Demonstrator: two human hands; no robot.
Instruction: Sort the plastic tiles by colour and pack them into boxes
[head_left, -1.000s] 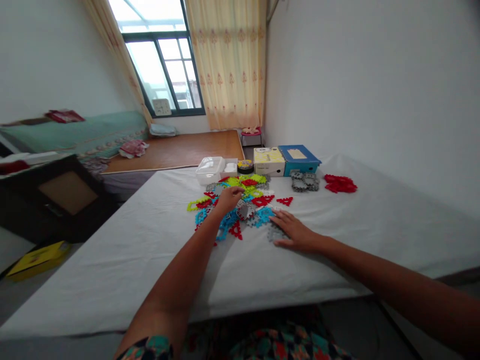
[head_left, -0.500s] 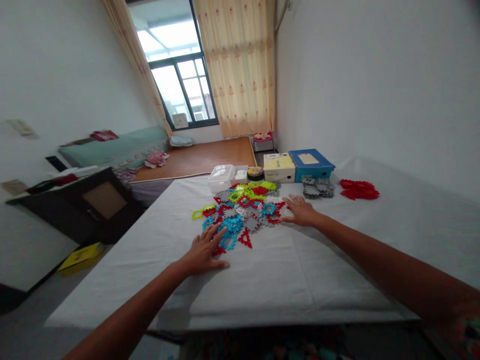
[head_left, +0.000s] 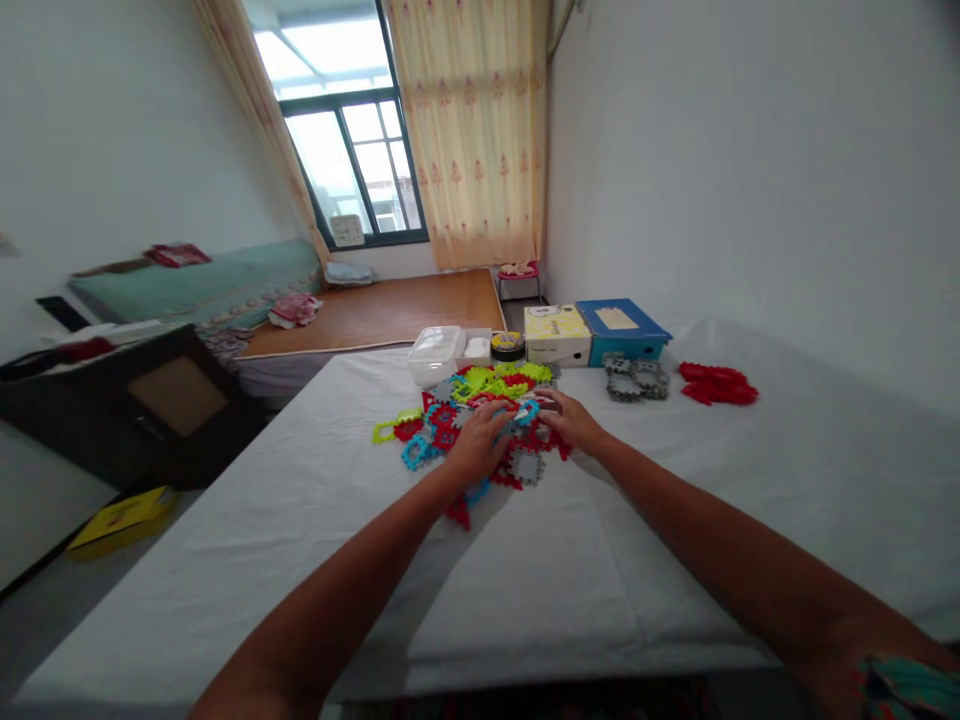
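Note:
A loose heap of flat plastic building pieces (head_left: pixel 442 425) with toothed edges lies on the table, in red, blue, grey, lime green and white. My left hand (head_left: pixel 481 440) rests palm down over the middle of the heap, its fingers reaching toward a blue toothed square frame (head_left: pixel 528 412). From the right side, my right hand (head_left: pixel 574 420) has its fingers curled at this frame, apparently gripping its edge. White parts show by the frame. A grey square piece (head_left: pixel 527 466) and red pieces lie just below the hands. Both palms hide part of the heap.
Behind the heap stand a clear plastic box (head_left: pixel 436 355), a round black and yellow tin (head_left: pixel 508 346), a yellow box (head_left: pixel 557 335) and a blue box (head_left: pixel 622 330). Grey pieces (head_left: pixel 636 380) and red pieces (head_left: pixel 718 384) lie in separate groups to the right on the white cloth (head_left: pixel 600 580).
Both hands have moved inward over the heap, the left one up and right, the right one slightly left. Pieces near the front have shifted, and a grey square now lies there.

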